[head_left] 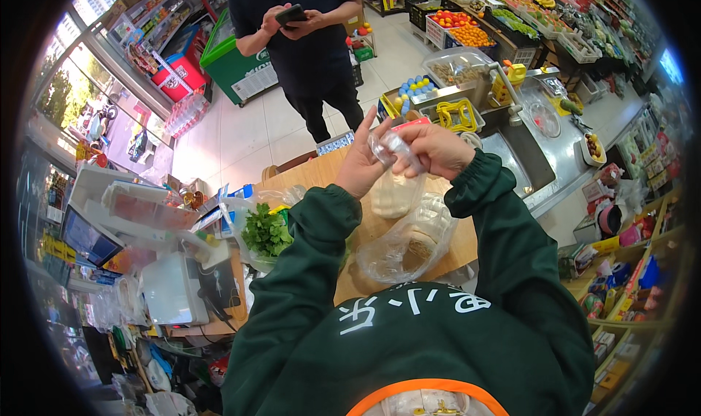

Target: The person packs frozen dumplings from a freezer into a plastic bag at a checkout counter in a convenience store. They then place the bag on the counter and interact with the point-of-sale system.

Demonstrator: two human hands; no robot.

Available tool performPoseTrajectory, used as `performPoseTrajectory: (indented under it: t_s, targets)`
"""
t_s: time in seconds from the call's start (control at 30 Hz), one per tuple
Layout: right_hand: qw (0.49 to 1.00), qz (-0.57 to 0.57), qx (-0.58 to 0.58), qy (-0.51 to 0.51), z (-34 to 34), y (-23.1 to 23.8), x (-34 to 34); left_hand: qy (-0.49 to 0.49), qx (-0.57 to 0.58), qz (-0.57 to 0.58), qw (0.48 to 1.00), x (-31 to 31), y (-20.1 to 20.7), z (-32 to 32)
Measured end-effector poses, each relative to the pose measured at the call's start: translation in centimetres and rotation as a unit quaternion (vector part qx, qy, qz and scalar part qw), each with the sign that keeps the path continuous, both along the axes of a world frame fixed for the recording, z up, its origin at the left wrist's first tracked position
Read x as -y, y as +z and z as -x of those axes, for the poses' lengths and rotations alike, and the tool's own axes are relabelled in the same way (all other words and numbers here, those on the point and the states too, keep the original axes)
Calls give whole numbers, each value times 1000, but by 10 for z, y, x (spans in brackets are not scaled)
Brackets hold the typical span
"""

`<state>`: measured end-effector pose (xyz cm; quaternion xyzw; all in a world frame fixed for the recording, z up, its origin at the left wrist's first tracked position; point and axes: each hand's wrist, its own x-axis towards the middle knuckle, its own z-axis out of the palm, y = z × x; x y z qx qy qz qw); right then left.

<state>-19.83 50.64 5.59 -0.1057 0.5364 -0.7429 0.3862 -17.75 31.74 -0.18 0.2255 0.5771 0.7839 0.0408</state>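
Observation:
Over the wooden table, both hands are at the gathered neck of a clear plastic bag (398, 197) with something pale and flat in it. My left hand (358, 166) has a finger stretched upward, while its other fingers hold the bunched plastic. Bent fingers of my right hand (440, 150) pinch the same bag top from the other side. Nearer to me lies a second clear bag (387, 259) around a pale, rounded item whose kind I cannot make out. Left of my left forearm, leafy green herbs (264, 231) poke out of another plastic bag.
Beyond the table (350, 284), a person in dark clothes (307, 66) stands holding a phone (291, 14). A metal sink (522, 153) is at the right. A scale (171, 288) and a screen (89, 237) stand at the left. Fruit crates (460, 33) fill the far right.

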Motion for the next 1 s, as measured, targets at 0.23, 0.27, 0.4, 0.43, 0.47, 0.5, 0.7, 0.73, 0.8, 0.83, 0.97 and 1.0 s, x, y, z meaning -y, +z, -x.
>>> performPoseTrajectory:
  t_s: [0.23,0.27,0.4,0.43,0.47,0.5,0.7,0.73,0.8,0.83,0.97,1.0]
  targets:
    - [942,-108,-310,-66,5,-24,5,63,88,27,994,-1,-18,1]
    - [912,-131,-375,-99,10,-33,3,80,114,-10,990,1,-21,0]
    - [958,-65,-84,-267,42,-77,-15,-16,317,-326,891,18,-34,-14]
    - [951,-75,13,-300,48,-90,-19,-97,321,-296,894,24,-36,-17]
    - [939,-66,97,-322,53,-103,-22,-63,345,-138,926,25,-38,-18]
    - [905,-80,188,-372,58,-114,-23,-26,359,23,933,25,-41,-20]
    - [925,-115,94,-351,74,-162,-26,-63,-131,505,851,11,-55,-45]
    - [905,-135,89,-394,76,-166,-26,-68,-171,483,856,12,-56,-48]
    - [907,-144,126,-374,78,-165,-27,-74,-259,442,856,16,-55,-50]
    - [907,-128,130,-378,76,-161,-26,-91,-117,393,907,21,-52,-49]
    - [950,69,193,-236,61,-108,-28,-97,222,-27,970,32,-35,-35]
    - [957,107,177,-201,54,-87,-31,-84,254,-167,949,29,-30,-30]
